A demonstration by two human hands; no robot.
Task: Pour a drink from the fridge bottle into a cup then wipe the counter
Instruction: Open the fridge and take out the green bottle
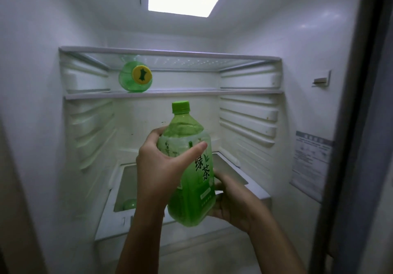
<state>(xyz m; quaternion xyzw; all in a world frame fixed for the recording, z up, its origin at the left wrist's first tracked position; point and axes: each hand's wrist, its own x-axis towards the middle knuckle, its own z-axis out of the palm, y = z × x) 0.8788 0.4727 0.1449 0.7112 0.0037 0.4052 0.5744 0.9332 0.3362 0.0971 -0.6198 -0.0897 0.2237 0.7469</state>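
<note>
A large green tea bottle [192, 180] with a green cap and a white-green label is held upright in front of the open fridge. My left hand [161, 167] wraps its upper body from the left, thumb across the label. My right hand [231, 201] cups the bottle's lower right side and base. The liquid fills the bottle up to near its shoulder. No cup or counter is in view.
A second green bottle [136, 79] with a yellow cap lies on its side on the glass shelf [191, 92] above. A drawer lid [255, 188] sits below the hands. Ribbed fridge walls [248, 114] close both sides; the door edge [361, 124] is at right.
</note>
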